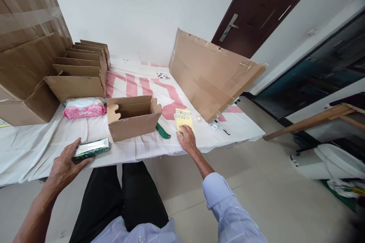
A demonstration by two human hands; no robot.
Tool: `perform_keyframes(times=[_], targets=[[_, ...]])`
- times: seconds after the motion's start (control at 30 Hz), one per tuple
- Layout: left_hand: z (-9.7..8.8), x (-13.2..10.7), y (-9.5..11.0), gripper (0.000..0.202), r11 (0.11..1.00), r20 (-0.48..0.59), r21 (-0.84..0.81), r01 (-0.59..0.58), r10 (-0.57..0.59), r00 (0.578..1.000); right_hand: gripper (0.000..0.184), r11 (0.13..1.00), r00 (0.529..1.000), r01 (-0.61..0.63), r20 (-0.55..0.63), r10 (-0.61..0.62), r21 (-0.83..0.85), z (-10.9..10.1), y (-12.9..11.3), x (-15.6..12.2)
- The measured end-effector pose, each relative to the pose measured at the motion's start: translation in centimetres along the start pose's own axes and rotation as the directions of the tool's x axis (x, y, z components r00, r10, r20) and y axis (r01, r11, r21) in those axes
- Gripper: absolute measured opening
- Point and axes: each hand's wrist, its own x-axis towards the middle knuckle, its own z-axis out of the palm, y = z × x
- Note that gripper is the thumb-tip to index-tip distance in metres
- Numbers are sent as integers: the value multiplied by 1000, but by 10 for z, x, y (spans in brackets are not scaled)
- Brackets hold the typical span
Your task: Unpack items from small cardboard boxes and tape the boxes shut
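Observation:
My left hand (64,165) grips a small green and silver packet (91,149) at the near edge of the white-covered table (37,148). My right hand (186,138) rests with fingers flat on the lower end of a yellow sticker sheet (184,117) lying on the table. Between the hands stands a small open cardboard box (134,115). A green-handled tool (162,131) lies just right of the box.
A pink wipes pack (84,107) lies left of the box. Folded cartons (81,68) and a big taped carton (25,49) stand at the left. A large cardboard sheet (211,72) leans at the right. A pen (222,127) lies near the table's right edge.

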Motion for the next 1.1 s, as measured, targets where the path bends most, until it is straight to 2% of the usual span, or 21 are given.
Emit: perform_keyframes(times=[0.13,0.2,0.4,0.57,0.87,0.97,1.1], targets=[[3,-1,-1,81,1000,-37,7,-15,15,999,44,968,998,47,-56,-34,248,2,-32,12],[4,-1,0,80,1000,-51,6,-25,25,998,51,938,998,45,-46,-31,344,3,-49,20],[4,0,1,81,1000,-41,24,-16,17,999,89,755,990,-41,130,-59,654,6,-92,44],[6,1,1,85,999,-16,46,-5,6,1000,103,608,967,-57,195,-163,792,5,-115,64],[9,0,0,85,997,-38,76,-33,36,999,100,472,934,-194,309,-179,860,14,-130,93],[9,0,3,83,997,-46,78,-30,33,998,82,427,915,-256,360,-183,867,14,-132,98],[7,0,6,82,996,-51,74,-46,49,997,57,428,906,-310,400,-136,849,18,-134,103]])
